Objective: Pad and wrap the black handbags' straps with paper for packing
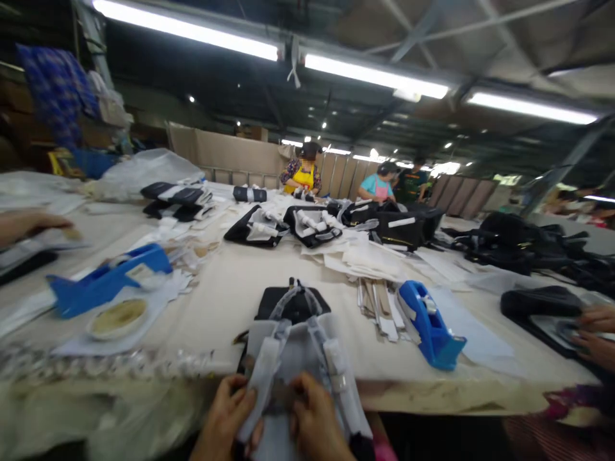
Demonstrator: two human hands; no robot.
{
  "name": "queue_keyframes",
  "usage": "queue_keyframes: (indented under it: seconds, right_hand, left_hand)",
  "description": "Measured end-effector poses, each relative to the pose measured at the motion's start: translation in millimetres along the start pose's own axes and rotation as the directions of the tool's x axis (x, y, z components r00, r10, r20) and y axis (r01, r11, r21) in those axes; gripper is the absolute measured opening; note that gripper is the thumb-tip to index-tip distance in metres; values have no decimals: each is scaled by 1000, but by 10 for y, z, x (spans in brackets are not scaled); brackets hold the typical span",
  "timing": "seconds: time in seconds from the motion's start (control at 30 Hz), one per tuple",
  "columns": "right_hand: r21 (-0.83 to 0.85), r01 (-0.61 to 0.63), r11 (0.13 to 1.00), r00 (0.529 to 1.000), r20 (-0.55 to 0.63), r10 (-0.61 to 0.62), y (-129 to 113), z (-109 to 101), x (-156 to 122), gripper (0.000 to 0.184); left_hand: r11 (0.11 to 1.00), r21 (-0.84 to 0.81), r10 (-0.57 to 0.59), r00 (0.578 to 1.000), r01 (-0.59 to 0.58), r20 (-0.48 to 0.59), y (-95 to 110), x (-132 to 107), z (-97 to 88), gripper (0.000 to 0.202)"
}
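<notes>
A black handbag (291, 304) lies at the table's front edge before me. White wrapping sheet (295, 336) covers its near part, and its handles (319, 333) are sleeved in clear plastic with white padding. My left hand (230, 413) is closed on the left side of the bag, thumb on the white wrapping. Over the middle of the wrapping is my right hand (314, 416), its thumb and fingers pinched together. A blurred dark patch sits between the two hands; what the right fingertips hold cannot be made out.
Blue tape dispensers (427, 326) stand right and left, with a tape roll (118, 319) near the left one. Paper strips (379, 307) lie beside the right dispenser. More black bags (312, 224) lie farther back. Co-workers' hands (598, 330) show at both sides; people (302, 173) work opposite.
</notes>
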State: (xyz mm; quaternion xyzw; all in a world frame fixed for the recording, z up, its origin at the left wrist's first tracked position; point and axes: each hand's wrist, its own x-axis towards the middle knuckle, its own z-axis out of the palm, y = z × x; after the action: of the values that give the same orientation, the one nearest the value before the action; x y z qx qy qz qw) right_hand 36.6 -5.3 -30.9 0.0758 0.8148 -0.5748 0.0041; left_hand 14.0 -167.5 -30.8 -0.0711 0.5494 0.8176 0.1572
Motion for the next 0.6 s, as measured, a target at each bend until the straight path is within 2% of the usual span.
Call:
queue_keyframes:
  seconds: [0.03, 0.1, 0.23, 0.33, 0.47, 0.6]
  right_hand:
    - [100, -91, 991, 995, 47, 86, -26, 29, 25, 15]
    - [227, -209, 951, 974, 141, 180, -71, 65, 74, 25]
    - [376, -316, 871, 942, 237, 239, -136, 78, 142, 44]
    - [444, -375, 814, 922, 273, 276, -187, 72, 156, 47]
    - [373, -357, 856, 922, 285, 261, -242, 50, 184, 37]
    - [243, -228, 943, 960, 218, 176, -258, -17, 232, 25]
  left_hand:
    - [1000, -6, 22, 1000, -22, 14, 6, -21, 6, 62]
    - [998, -24, 60, 998, -60, 15, 5, -31, 10, 61]
    - [998, -31, 56, 998, -56, 17, -16, -14, 3, 57]
    - [998, -34, 49, 998, -48, 30, -2, -29, -3, 54]
    - [999, -16, 44, 989, -42, 141, 38, -53, -18, 42]
    - [999, -12, 42, 984, -41, 176, 59, -71, -23, 37]
